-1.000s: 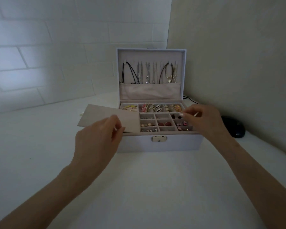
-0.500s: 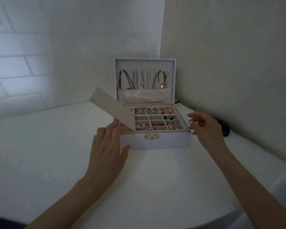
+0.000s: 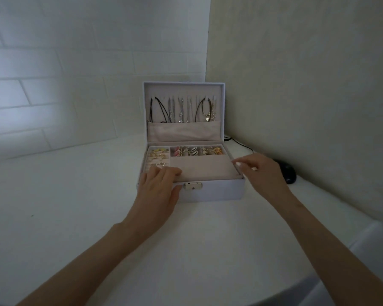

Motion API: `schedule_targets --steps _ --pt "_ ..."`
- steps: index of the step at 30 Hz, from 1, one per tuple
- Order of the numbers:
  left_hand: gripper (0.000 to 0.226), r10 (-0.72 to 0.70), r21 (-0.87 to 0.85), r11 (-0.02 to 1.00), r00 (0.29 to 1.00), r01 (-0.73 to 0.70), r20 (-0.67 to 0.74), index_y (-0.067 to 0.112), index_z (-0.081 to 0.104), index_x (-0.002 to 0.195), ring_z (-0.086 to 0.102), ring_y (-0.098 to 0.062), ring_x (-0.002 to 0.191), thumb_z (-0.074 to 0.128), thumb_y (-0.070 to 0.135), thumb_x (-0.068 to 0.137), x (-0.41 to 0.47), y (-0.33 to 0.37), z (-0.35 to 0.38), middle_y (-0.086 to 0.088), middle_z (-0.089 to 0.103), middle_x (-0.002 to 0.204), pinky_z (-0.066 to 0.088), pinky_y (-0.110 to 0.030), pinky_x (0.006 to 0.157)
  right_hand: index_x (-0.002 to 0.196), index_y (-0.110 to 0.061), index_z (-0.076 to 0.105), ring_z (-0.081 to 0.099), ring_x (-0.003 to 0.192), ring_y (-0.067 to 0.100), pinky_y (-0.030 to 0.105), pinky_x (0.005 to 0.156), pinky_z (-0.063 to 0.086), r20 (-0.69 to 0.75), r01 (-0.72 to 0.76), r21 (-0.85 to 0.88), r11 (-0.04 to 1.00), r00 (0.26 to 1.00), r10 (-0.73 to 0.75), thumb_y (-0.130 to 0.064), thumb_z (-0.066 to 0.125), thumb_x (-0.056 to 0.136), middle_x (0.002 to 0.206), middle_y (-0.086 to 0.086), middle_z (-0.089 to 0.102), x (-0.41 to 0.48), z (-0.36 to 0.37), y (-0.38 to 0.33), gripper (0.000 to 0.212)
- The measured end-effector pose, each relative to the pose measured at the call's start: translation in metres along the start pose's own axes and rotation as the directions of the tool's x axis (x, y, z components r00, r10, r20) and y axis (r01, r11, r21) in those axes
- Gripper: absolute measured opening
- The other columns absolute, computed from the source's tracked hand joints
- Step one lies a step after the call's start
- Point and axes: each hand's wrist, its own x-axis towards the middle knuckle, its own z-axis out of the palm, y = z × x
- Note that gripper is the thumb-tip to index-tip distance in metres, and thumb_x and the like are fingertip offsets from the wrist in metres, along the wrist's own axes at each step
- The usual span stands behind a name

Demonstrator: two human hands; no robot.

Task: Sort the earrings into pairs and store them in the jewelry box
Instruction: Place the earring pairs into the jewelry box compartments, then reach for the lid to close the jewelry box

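Earrings point(image 3: 195, 151) fill the back row of the open jewelry box point(image 3: 215, 192) on the table point(image 3: 75, 206). A flat cover point(image 3: 205, 170) lies over the front compartments. The left hand point(image 3: 158, 189) presses its corner with flat fingers. I cannot tell whether the right hand point(image 3: 262, 173) grips its edge. Press evenly so it seats level.

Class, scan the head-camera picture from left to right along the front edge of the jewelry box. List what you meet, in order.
left hand, fingers on the beige cover → gold latch → right hand, at the right edge of the jewelry box → dark rounded object by the wall
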Motion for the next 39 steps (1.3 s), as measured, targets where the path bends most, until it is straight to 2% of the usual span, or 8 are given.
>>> schedule_targets --steps 4,12,18,22,24,30,35,39 --pt "0.036 0.022 0.089 0.996 0.999 -0.024 0.032 0.021 0.067 0.089 0.050 -0.018 0.093 0.033 0.034 0.087 0.024 -0.010 -0.001 0.006 0.068 0.093 0.018 -0.028 0.070 0.097 -0.013 0.073 0.057 0.106 0.022 0.030 0.091 0.041 0.170 0.077 -0.170 0.982 0.984 -0.047 -0.016 0.062 0.088 0.108 0.005 0.068 0.017 -0.001 -0.006 0.016" --pt "0.053 0.039 0.096 0.993 0.975 -0.061 0.219 0.014 0.069 0.084 0.059 -0.026 0.083 0.024 0.041 0.088 0.036 -0.007 -0.008 -0.002 0.068 0.083 0.048 -0.035 0.072 0.109 -0.024 0.069 0.055 0.108 0.015 0.022 0.087 0.038 0.402 0.152 -0.475 0.867 0.913 0.061 -0.017 0.067 0.084 0.115 -0.003 0.065 0.039 -0.006 -0.025 0.026" --pt "0.025 -0.230 -0.097 0.957 0.921 0.272 0.314 0.018 0.065 0.112 0.056 -0.017 0.105 0.054 0.028 0.091 0.065 -0.020 -0.014 0.000 0.062 0.110 0.042 -0.029 0.086 0.127 -0.023 0.056 0.049 0.119 0.018 0.029 0.099 0.038 0.570 0.207 -0.452 0.868 0.815 0.103 -0.028 0.070 0.082 0.132 0.001 0.055 0.057 -0.007 -0.017 0.048" --pt "0.025 -0.395 -0.361 0.852 0.918 0.381 0.036 0.008 0.060 0.112 0.054 -0.015 0.094 0.056 0.021 0.091 0.086 -0.042 -0.008 -0.005 0.057 0.106 0.043 -0.027 0.080 0.128 -0.014 0.055 0.051 0.121 0.019 0.025 0.098 0.036 0.381 -0.015 -0.179 0.984 0.921 0.083 -0.024 0.060 0.090 0.131 0.005 0.056 0.076 -0.005 -0.023 0.040" --pt "0.030 -0.588 -0.540 0.695 0.808 0.475 -0.046 0.005 0.055 0.118 0.052 -0.015 0.098 0.052 0.022 0.092 0.108 -0.065 -0.007 -0.008 0.056 0.115 0.043 -0.029 0.083 0.135 -0.012 0.047 0.049 0.124 0.022 0.031 0.104 0.036 0.229 -0.169 0.031 0.985 0.961 0.157 -0.026 0.051 0.095 0.135 0.007 0.052 0.089 -0.005 -0.031 0.043" --pt "0.070 -0.662 -0.718 0.012 0.544 0.696 0.515 0.011 0.023 0.146 0.029 -0.025 0.137 0.030 0.057 0.094 0.162 -0.114 -0.006 -0.006 0.029 0.150 0.025 -0.041 0.112 0.141 -0.007 0.034 0.039 0.131 0.027 0.029 0.087 0.037 0.310 -0.489 0.606 0.627 0.871 0.381 -0.041 0.026 0.100 0.144 0.012 0.040 0.122 -0.009 -0.064 0.054" --pt "0.068 -0.593 -0.721 -0.001 0.580 0.693 0.558 0.013 0.049 0.130 0.055 -0.014 0.093 0.018 0.061 0.093 0.162 -0.105 -0.003 -0.003 0.055 0.122 0.045 -0.029 0.071 0.136 -0.014 0.043 0.057 0.098 0.025 0.040 0.085 0.047 0.379 -0.539 0.655 0.529 0.840 0.387 -0.063 0.021 0.092 0.119 0.012 0.054 0.139 -0.003 -0.058 0.070" --pt "0.069 -0.538 -0.770 -0.008 0.647 0.638 0.541 0.015 0.042 0.136 0.048 -0.020 0.121 0.010 0.059 0.094 0.150 -0.104 -0.009 -0.004 0.050 0.135 0.036 -0.040 0.103 0.128 -0.014 0.050 0.058 0.092 0.022 0.039 0.082 0.049 0.348 -0.495 0.707 0.505 0.866 0.360 -0.061 0.020 0.093 0.103 0.005 0.058 0.132 -0.006 -0.052 0.066"
